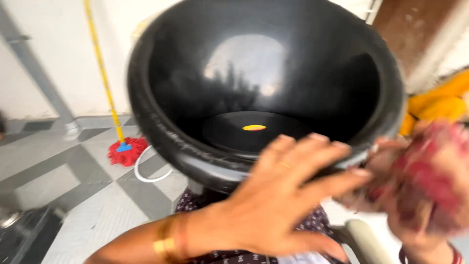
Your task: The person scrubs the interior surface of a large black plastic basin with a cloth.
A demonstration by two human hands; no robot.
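Left hand [288, 195] open on black pot [264, 78]; right hand [420, 186] unclear; tiled floor [73, 195].

Bright daylight, glare inside the black pot [266, 83], hands [288, 195] motion-blurred.

Tiled floor [58, 181], grey and white in large squares; red mop head [126, 150] resting on it near the wall, yellow handle [103, 73] leaning upward; white hose loop [146, 171] lying just beside the mop head.
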